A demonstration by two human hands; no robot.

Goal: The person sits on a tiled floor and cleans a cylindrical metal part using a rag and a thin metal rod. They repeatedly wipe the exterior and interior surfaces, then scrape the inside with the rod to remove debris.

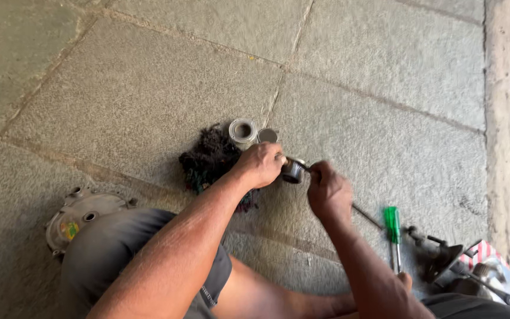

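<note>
Metal and stiff, likely heavy for its size, the small cup-shaped part (293,171) sits clamped in the left hand (260,165), while the right hand (328,192) just beside it pinches a thin tool (306,167) at its rim.

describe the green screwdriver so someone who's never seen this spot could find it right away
Start on the stone-slab floor and go to its lower right, where a heap of dark metal tools lies. Just left of that heap, below the right hand, lies the screwdriver. Its translucent bright green handle is the only vivid colour among grey metal parts.
</note>
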